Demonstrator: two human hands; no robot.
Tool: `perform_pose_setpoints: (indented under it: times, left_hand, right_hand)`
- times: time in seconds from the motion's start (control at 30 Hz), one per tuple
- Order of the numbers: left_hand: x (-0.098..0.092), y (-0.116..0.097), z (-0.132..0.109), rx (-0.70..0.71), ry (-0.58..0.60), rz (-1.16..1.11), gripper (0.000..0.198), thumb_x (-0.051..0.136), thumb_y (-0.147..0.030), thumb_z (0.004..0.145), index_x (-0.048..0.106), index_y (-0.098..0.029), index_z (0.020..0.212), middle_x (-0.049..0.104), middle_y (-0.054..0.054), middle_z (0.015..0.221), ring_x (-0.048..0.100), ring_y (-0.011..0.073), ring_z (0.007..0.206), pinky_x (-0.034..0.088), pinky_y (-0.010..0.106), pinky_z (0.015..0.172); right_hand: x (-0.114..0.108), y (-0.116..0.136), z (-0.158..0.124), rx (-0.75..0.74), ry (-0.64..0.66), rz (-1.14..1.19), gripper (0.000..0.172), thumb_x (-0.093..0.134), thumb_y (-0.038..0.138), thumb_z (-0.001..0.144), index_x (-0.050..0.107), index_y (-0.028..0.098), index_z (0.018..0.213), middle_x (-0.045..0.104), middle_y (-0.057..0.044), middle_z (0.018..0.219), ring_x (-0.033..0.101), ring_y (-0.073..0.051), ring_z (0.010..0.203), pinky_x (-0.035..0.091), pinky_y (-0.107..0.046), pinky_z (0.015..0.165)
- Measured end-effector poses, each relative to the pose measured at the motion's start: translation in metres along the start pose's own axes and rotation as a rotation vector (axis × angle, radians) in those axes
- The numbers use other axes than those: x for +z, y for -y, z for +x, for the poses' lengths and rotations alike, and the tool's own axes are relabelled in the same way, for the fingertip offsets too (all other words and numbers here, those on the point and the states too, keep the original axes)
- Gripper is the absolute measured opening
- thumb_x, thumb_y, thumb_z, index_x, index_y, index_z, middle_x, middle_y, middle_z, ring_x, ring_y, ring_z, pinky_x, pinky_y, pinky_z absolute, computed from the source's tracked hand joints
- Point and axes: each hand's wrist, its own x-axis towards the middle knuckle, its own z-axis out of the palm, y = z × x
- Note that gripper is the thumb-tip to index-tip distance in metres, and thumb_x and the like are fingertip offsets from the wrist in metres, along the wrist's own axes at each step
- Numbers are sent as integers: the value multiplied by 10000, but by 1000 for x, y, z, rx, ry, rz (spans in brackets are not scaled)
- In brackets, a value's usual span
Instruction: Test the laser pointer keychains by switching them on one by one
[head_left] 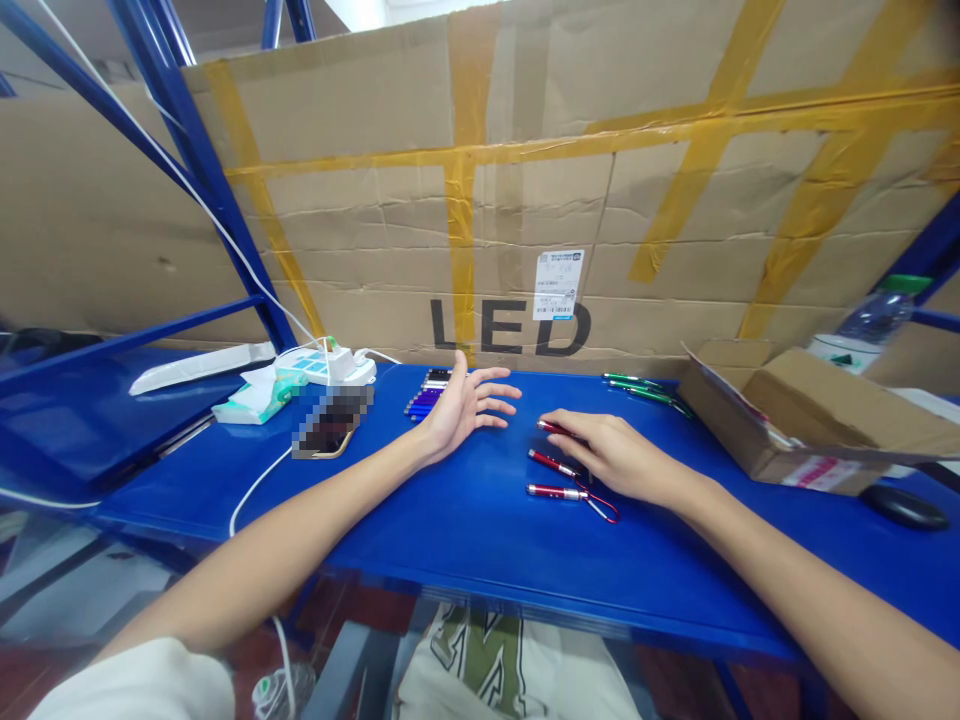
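My right hand is closed over a slim red metal penlight, whose silver tip sticks out to the left past my fingertips. Just below that hand lie a second red penlight and a third red penlight, the nearest with a red cord loop at its right end. My left hand is open, fingers spread and palm turned right, holding nothing. Behind its wrist is a row of blue, purple, white and black penlights, partly hidden by the hand. Green penlights lie farther back on the right.
On the blue table, a phone, a tissue pack and a power strip with white cables sit left. An open cardboard box, a black mouse and a bottle stand right. A large carton walls the back.
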Motion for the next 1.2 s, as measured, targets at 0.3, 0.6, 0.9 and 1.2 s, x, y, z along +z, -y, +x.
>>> perform_pose_setpoints:
  times: [0.3,0.6,0.9,1.2]
  left_hand:
    - [1,-1,-1,0,-3,13,873,213,-832,1016,618,-143,1367,739,195,1239,721,259,980,584,346,803]
    - [2,-1,-1,1,-13,17,883,212,-838,1012,622,-143,1372,740,200,1233,725,265,970,588,347,786]
    - [0,1,0,3,-8,26,898,221,-848,1004,619,-143,1392,737,207,1254,720,280,996,586,363,800]
    - [3,-2,-1,1,-28,18,891,200,-829,1019,620,-130,1377,734,206,1255,715,260,995,592,339,788]
  right_hand:
    - [-1,0,0,43,-8,23,369,393,371,1133,626,227,1381,751,-140,1320,742,-295,1156,597,-453,988]
    - [2,-3,-2,15,14,24,358,377,332,1138,598,233,1400,739,-133,1313,734,-281,1149,596,-451,978]
    - [1,-1,-1,14,38,40,362,394,323,1127,631,224,1382,766,-133,1256,743,-288,1143,600,-444,965]
    - [2,-1,-1,22,56,13,375,399,326,1133,624,243,1421,750,-117,1353,738,-286,1190,599,-443,991]
